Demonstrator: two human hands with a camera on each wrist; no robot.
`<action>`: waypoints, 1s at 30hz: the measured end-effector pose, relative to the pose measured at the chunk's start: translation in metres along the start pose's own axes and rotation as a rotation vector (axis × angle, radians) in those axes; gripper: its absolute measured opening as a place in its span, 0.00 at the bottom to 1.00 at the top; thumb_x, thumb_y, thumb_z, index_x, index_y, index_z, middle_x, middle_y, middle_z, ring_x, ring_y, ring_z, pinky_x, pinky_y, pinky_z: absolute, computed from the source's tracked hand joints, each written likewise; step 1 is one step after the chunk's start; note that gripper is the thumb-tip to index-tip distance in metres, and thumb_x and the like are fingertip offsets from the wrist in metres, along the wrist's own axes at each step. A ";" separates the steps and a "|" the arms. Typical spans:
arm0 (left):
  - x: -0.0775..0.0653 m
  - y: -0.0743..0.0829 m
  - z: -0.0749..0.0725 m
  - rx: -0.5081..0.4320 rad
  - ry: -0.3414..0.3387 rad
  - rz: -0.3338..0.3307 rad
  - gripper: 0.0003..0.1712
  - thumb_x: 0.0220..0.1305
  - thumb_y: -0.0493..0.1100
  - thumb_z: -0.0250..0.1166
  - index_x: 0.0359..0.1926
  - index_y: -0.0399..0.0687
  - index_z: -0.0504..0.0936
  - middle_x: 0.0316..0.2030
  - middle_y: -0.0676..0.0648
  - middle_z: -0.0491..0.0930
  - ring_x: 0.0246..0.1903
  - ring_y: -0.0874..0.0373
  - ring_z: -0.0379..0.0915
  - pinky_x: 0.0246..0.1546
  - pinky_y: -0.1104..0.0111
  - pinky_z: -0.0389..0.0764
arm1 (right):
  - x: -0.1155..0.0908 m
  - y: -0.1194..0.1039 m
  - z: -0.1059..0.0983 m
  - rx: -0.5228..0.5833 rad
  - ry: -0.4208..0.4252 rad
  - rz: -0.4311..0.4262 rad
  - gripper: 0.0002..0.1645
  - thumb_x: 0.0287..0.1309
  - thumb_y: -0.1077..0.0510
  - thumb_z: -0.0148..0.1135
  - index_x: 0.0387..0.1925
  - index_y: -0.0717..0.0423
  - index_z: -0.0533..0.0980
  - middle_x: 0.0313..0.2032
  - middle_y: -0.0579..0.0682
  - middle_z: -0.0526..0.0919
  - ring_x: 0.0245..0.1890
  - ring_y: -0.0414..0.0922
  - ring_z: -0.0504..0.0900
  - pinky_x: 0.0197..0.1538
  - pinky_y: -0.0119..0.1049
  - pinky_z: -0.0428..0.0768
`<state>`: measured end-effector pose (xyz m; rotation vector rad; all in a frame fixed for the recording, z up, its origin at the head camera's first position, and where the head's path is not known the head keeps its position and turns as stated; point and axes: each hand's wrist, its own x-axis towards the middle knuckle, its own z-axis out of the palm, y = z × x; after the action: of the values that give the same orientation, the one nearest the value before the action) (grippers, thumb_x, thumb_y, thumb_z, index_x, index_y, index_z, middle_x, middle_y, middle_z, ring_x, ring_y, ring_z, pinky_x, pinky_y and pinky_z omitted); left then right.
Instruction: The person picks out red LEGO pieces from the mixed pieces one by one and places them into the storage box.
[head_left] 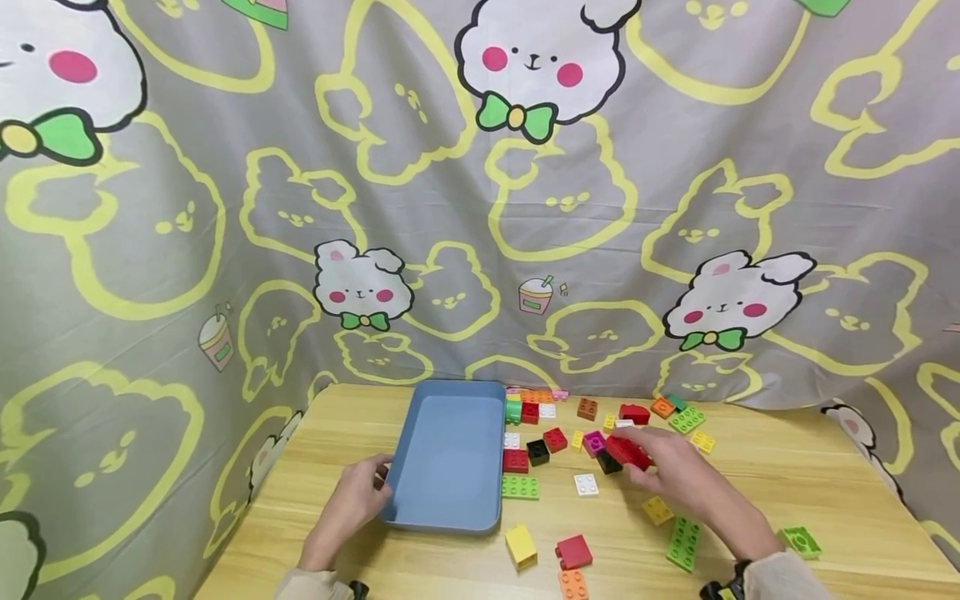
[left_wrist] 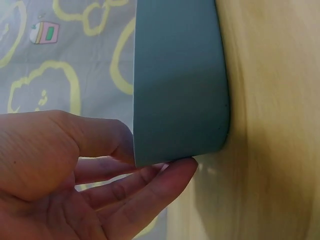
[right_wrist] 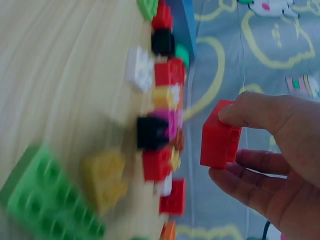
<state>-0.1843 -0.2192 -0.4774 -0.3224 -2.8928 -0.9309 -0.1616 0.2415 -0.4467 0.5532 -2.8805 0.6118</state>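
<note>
1. My two hands were bare: no gloves and no rings that showed on the left hand or the right hand.
2. I wore long sleeves of a pale beige cloth; the left cuff and the right cuff ended at the wrists.
3. A small black device sat at my left wrist, at the bottom edge of the head view.
4. Another black device, with a touch of yellow on it, was strapped at my right wrist.
5. In the right wrist view, a thin dark cable showed below my palm.
</note>
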 end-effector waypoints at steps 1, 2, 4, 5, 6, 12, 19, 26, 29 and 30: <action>0.001 0.000 0.001 -0.014 -0.006 -0.001 0.27 0.47 0.23 0.61 0.53 0.25 0.79 0.28 0.42 0.81 0.26 0.57 0.77 0.22 0.66 0.81 | 0.004 -0.005 0.001 -0.010 0.004 -0.024 0.29 0.50 0.57 0.71 0.57 0.53 0.78 0.51 0.55 0.83 0.49 0.52 0.81 0.48 0.52 0.84; 0.002 0.001 0.002 -0.030 -0.012 -0.001 0.27 0.47 0.23 0.61 0.53 0.25 0.79 0.29 0.41 0.80 0.26 0.57 0.77 0.23 0.66 0.81 | 0.008 -0.010 0.003 -0.018 0.005 -0.045 0.29 0.50 0.57 0.72 0.57 0.53 0.78 0.49 0.55 0.83 0.46 0.50 0.81 0.46 0.49 0.85; 0.003 0.001 0.003 -0.056 -0.023 -0.003 0.27 0.47 0.23 0.61 0.54 0.24 0.78 0.29 0.41 0.81 0.27 0.55 0.78 0.23 0.65 0.82 | 0.016 -0.021 0.005 -0.040 0.012 -0.086 0.28 0.49 0.56 0.72 0.55 0.54 0.79 0.45 0.53 0.84 0.40 0.46 0.81 0.42 0.45 0.86; 0.003 0.001 0.004 -0.068 -0.026 -0.003 0.27 0.47 0.23 0.61 0.54 0.24 0.78 0.29 0.40 0.81 0.27 0.55 0.79 0.24 0.65 0.83 | 0.019 -0.025 0.007 -0.047 0.012 -0.106 0.28 0.50 0.56 0.72 0.55 0.54 0.79 0.42 0.53 0.83 0.38 0.44 0.80 0.39 0.43 0.85; 0.003 0.001 0.005 -0.078 -0.029 -0.010 0.27 0.47 0.23 0.61 0.54 0.25 0.78 0.30 0.40 0.81 0.28 0.55 0.79 0.24 0.65 0.83 | 0.022 -0.030 0.008 -0.050 0.010 -0.121 0.27 0.50 0.56 0.71 0.55 0.53 0.79 0.41 0.52 0.83 0.35 0.43 0.79 0.37 0.41 0.85; 0.006 -0.002 0.005 -0.105 -0.028 -0.045 0.27 0.49 0.23 0.62 0.55 0.27 0.79 0.31 0.41 0.81 0.29 0.54 0.79 0.25 0.65 0.83 | 0.039 -0.052 0.017 -0.026 -0.013 -0.176 0.27 0.52 0.57 0.70 0.56 0.52 0.78 0.44 0.52 0.83 0.38 0.44 0.79 0.37 0.40 0.84; 0.009 0.000 0.004 -0.101 -0.047 -0.044 0.28 0.50 0.23 0.62 0.57 0.26 0.77 0.32 0.40 0.80 0.31 0.53 0.79 0.27 0.63 0.84 | 0.056 -0.078 0.031 0.028 -0.032 -0.202 0.27 0.55 0.55 0.68 0.58 0.50 0.77 0.50 0.51 0.82 0.47 0.47 0.80 0.46 0.44 0.85; 0.009 0.000 0.006 -0.102 -0.052 -0.025 0.28 0.51 0.23 0.62 0.58 0.26 0.77 0.33 0.40 0.80 0.31 0.52 0.79 0.27 0.64 0.84 | 0.073 -0.104 0.046 0.060 -0.028 -0.269 0.26 0.56 0.56 0.68 0.58 0.48 0.77 0.48 0.51 0.83 0.42 0.43 0.80 0.40 0.37 0.85; 0.008 -0.002 0.005 -0.096 -0.049 -0.021 0.29 0.51 0.23 0.62 0.57 0.27 0.77 0.32 0.40 0.80 0.31 0.51 0.80 0.27 0.64 0.84 | 0.080 -0.115 0.052 0.065 -0.043 -0.288 0.25 0.58 0.54 0.67 0.58 0.49 0.77 0.48 0.51 0.82 0.43 0.44 0.79 0.40 0.38 0.85; 0.008 -0.003 0.004 -0.093 -0.046 -0.019 0.28 0.51 0.23 0.62 0.57 0.27 0.77 0.32 0.40 0.80 0.31 0.51 0.80 0.27 0.64 0.84 | 0.082 -0.119 0.054 0.066 -0.047 -0.298 0.25 0.58 0.54 0.67 0.58 0.48 0.77 0.48 0.51 0.82 0.44 0.45 0.79 0.41 0.39 0.85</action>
<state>-0.1928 -0.2176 -0.4811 -0.3279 -2.9048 -1.0780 -0.1950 0.0915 -0.4351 0.9949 -2.7480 0.6536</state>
